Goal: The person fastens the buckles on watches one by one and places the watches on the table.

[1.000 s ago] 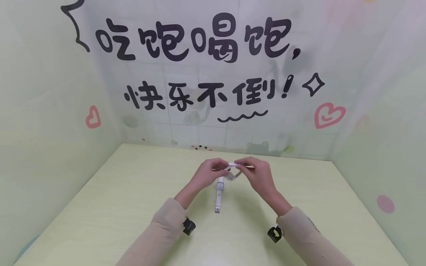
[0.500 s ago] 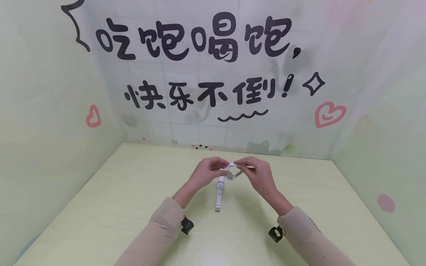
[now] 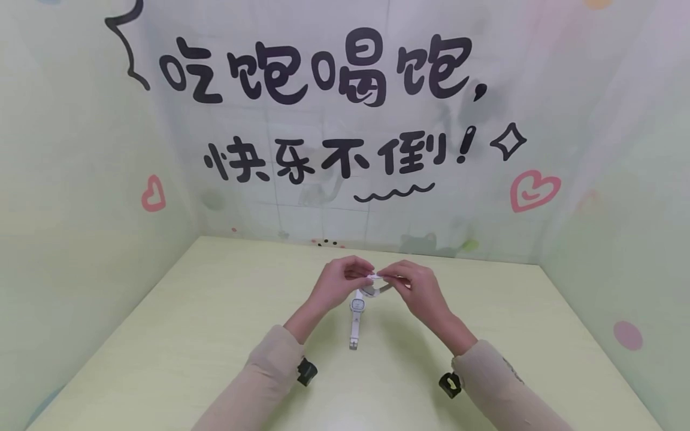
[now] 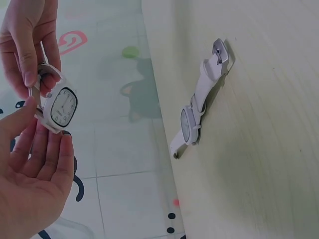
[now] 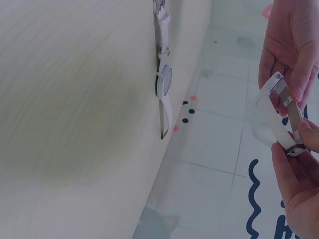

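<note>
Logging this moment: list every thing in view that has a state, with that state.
Held watch: lifted off the table, strap curved into a loop, pinched by both hands.
Second watch: flat on the table, strap unbuckled and straight.
Left hand: pinching the strap.
Right hand: pinching the strap.

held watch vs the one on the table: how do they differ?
The held watch is up in the air, pinched between the left hand and right hand; the table watch lies untouched on the table. The held watch's strap is curved into a loop; the table watch's strap lies stretched out straight. Both are white with a pale dial.
</note>
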`<state>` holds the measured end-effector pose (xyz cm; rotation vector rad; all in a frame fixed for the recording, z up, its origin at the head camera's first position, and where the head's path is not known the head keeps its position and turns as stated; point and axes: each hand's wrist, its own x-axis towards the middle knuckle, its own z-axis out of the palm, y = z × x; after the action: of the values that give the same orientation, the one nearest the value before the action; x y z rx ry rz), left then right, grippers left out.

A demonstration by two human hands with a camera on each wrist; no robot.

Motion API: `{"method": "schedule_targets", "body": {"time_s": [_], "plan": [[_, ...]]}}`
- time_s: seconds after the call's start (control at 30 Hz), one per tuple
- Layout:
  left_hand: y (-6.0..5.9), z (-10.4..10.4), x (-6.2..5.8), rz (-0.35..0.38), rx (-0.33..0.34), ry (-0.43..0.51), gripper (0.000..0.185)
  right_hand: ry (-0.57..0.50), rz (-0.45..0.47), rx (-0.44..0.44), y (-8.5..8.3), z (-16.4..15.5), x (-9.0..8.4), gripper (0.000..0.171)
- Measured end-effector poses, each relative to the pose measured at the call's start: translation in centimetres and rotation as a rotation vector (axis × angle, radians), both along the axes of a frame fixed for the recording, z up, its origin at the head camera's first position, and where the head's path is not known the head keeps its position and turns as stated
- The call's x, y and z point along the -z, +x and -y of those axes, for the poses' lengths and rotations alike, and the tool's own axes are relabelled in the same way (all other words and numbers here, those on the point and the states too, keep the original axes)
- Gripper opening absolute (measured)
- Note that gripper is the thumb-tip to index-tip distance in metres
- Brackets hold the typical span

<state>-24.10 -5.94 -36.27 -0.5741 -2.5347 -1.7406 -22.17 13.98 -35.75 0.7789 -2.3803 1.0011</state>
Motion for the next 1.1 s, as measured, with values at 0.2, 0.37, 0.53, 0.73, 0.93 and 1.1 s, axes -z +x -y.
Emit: {"method": "schedule_targets", "body": {"time_s": [0.2, 0.37, 0.53, 0.73, 0.93, 1.1], "plan": [[0.3, -0.6, -0.1, -0.003, -0.016, -0.014, 0.019, 0.044, -0.021, 0.0, 0.1, 0.2, 0.0, 0.014], [0.3, -0.9, -0.1, -0.011, -0.019, -0.036, 0.016, 0.029, 0.013, 0.006, 0.2, 0.3, 0.1, 0.011], [0.3, -1.1, 0.0, 0.001, -0.022, -0.05, 0.013, 0.004, 0.068, 0.006, 0.1, 0.3, 0.3, 0.007], [0.2, -1.2, 0.1, -0.006, -0.015, -0.062, 0.012, -0.002, 0.082, 0.014, 0.0, 0.3, 0.3, 0.008], [0.3, -1.2, -0.2, -0.018, -0.03, -0.073, 0.011, -0.017, 0.107, 0.012, 0.1, 0.2, 0.2, 0.021], [0.1, -0.8, -0.4, -0.01, -0.065, -0.048, 0.013, -0.009, 0.074, 0.019, 0.3, -0.1, 0.3, 0.029]]}}
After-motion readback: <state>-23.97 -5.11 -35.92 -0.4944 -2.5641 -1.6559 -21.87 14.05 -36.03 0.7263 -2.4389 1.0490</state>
